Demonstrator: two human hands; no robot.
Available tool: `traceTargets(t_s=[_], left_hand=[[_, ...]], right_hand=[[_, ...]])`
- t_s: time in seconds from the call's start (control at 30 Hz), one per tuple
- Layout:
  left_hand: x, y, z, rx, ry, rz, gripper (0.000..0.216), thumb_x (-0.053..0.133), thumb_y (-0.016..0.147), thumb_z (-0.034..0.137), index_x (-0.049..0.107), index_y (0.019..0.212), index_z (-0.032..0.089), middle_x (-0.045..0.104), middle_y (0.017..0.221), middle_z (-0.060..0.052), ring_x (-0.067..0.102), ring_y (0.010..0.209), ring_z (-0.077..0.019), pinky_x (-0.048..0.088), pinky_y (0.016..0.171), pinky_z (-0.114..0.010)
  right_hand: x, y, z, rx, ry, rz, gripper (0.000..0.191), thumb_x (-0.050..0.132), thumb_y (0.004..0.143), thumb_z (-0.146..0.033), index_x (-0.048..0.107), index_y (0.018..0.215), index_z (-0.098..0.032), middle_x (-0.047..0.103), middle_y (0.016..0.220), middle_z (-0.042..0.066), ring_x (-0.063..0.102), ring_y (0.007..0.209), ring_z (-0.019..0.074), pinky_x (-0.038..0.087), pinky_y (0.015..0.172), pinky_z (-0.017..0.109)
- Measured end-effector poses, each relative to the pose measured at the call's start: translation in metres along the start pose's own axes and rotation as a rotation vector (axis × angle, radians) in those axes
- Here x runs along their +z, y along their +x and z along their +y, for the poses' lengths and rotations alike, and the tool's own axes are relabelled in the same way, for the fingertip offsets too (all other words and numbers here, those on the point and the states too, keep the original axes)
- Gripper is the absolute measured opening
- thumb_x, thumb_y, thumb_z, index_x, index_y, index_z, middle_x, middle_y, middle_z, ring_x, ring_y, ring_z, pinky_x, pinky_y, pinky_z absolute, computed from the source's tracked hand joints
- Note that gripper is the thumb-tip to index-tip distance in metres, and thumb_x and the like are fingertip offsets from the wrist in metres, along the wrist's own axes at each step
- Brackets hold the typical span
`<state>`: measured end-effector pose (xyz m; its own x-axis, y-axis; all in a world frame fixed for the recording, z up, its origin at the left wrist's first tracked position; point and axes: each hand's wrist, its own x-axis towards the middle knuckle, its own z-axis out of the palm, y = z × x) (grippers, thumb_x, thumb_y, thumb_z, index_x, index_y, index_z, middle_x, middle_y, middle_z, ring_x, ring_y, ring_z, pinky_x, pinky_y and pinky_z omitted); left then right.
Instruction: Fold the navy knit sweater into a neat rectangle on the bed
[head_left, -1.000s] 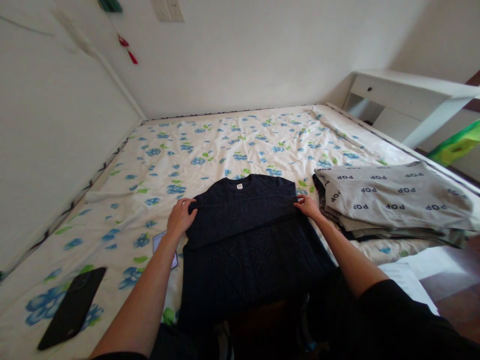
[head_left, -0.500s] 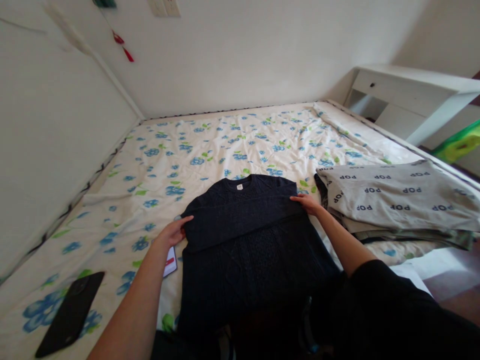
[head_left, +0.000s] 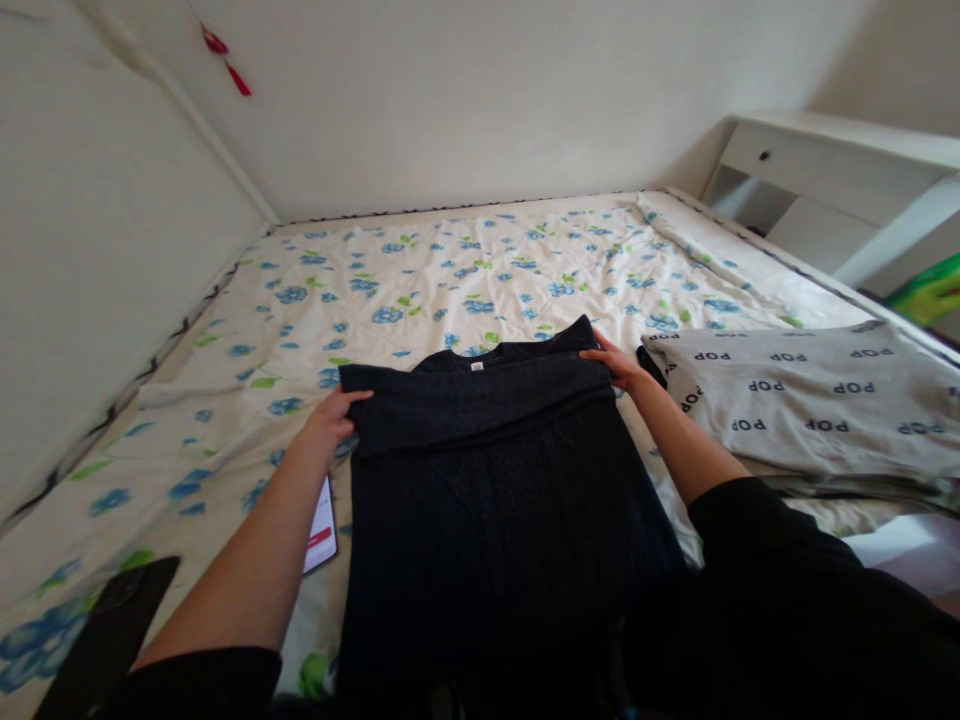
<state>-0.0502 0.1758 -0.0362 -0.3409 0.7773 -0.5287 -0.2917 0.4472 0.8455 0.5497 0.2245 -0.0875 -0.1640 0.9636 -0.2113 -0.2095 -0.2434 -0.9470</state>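
Clearly, "POP" repeats across the grey garment [head_left: 810, 400] beside both hands.

Plain white walls [head_left: 465, 90] meet in a corner behind the bed [head_left: 480, 250], which has a blue-flowered sheet. A white desk [head_left: 840, 190] stands at right. Soft daylight fills the room.

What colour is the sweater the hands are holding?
The knitted sweater is dark navy blue, seen in the head view.
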Motion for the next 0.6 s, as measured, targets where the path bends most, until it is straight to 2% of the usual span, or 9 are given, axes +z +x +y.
traceTargets(t_s=[0.1,0.2,0.27,0.33,0.4,0.47,0.6], left_hand=[[0.019,0.024,0.037,0.176,-0.003,-0.015,0.075,0.083,0.073,-0.013,0.069,0.141,0.017,0.087,0.095,0.000,0.080,0.080,-0.0156,0.072,0.096,-0.040],[0.040,0.036,0.048,0.256,-0.003,0.014,0.066,0.080,0.084,-0.009,0.068,0.143,0.017,0.087,0.105,0.001,0.080,0.094,-0.0137,0.066,0.111,-0.042],[0.050,0.038,0.036,0.174,0.048,-0.013,0.049,0.080,0.090,-0.003,0.072,0.136,0.014,0.087,0.106,-0.002,0.080,0.096,-0.0140,0.065,0.113,-0.039],[0.055,0.037,0.015,0.032,0.121,-0.064,0.033,0.085,0.091,0.006,0.077,0.123,0.012,0.087,0.105,-0.008,0.081,0.094,-0.0174,0.066,0.110,-0.038],[0.052,0.038,-0.006,-0.065,0.176,-0.078,0.028,0.092,0.087,0.013,0.079,0.111,0.012,0.087,0.101,-0.011,0.081,0.091,-0.0211,0.069,0.104,-0.040],[0.045,0.043,-0.020,-0.094,0.209,-0.062,0.030,0.097,0.081,0.017,0.080,0.105,0.015,0.086,0.098,-0.010,0.081,0.088,-0.0227,0.070,0.099,-0.040],[0.033,0.056,-0.024,-0.173,0.269,-0.088,0.032,0.101,0.075,0.021,0.081,0.100,0.018,0.087,0.094,-0.011,0.082,0.083,-0.0257,0.073,0.089,-0.041]], right_hand=[[-0.003,0.024,-0.031,-0.113,0.019,0.032,0.097,0.090,0.083,-0.024,0.055,0.171,-0.043,0.085,0.137,-0.003,0.083,0.095,0.0183,0.072,0.080,0.027],[0.000,0.043,-0.036,-0.055,0.013,0.133,0.073,0.089,0.090,-0.021,0.067,0.158,-0.032,0.087,0.125,0.001,0.081,0.091,0.0170,0.070,0.079,0.025],[0.004,0.049,-0.023,0.089,-0.021,0.192,0.047,0.091,0.091,-0.019,0.077,0.136,-0.021,0.088,0.106,0.005,0.078,0.082,0.0163,0.068,0.074,0.024],[0.005,0.053,-0.004,0.249,-0.107,0.253,0.032,0.096,0.090,-0.020,0.078,0.116,-0.016,0.084,0.088,0.005,0.075,0.073,0.0164,0.066,0.068,0.023],[-0.001,0.058,0.009,0.343,-0.214,0.308,0.035,0.103,0.084,-0.023,0.076,0.106,-0.016,0.078,0.077,0.004,0.070,0.067,0.0159,0.062,0.062,0.023],[-0.014,0.067,0.012,0.370,-0.302,0.308,0.043,0.110,0.077,-0.024,0.076,0.101,-0.016,0.074,0.074,0.001,0.065,0.063,0.0136,0.057,0.057,0.021],[-0.035,0.088,-0.003,0.478,-0.390,0.248,0.048,0.112,0.069,-0.016,0.073,0.095,-0.017,0.070,0.073,-0.003,0.050,0.052,0.0051,0.042,0.046,0.014]])
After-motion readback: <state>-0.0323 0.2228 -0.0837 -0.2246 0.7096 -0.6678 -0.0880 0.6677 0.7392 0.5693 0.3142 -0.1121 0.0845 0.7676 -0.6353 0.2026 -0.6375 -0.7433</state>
